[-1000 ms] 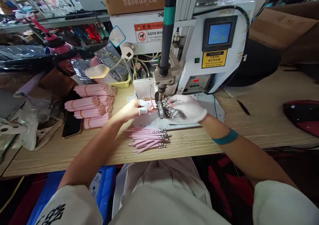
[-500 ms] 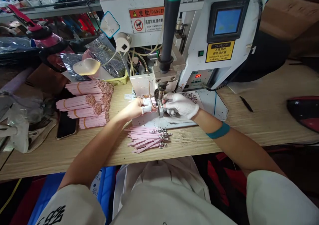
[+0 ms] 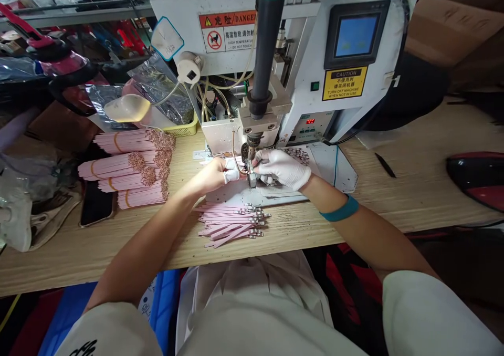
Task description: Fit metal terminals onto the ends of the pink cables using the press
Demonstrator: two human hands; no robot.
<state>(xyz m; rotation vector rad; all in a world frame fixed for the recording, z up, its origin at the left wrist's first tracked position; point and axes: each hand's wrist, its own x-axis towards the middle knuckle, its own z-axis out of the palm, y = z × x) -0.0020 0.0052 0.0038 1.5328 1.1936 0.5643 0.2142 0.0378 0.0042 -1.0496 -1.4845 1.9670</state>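
At the machine's working head (image 3: 252,159), my left hand (image 3: 214,176) comes in from the left, its fingertips wrapped in white covers. Its fingers are pinched together, with pale pink strip showing beside them. My right hand (image 3: 284,169), in a thin white glove, is closed on the head's other side, thumb and forefinger against the metal tip. What it pinches is hidden. Small metal pieces (image 3: 268,179) lie below its fingers. In front of both hands, a loose pile of pink strips (image 3: 228,223) with metal ends lies on the table.
Banded bundles of pink strips (image 3: 114,167) are stacked at left, beside a dark phone (image 3: 98,205). A lit lamp (image 3: 128,108) and a yellow basket (image 3: 183,130) stand behind. More small pieces (image 3: 298,156) lie on the white plate (image 3: 342,175). A dark pen-like object (image 3: 385,165) rests at right.
The view has shifted slightly. Both hands stay at the working head, with only slight finger movement. The red number on the control box has changed.
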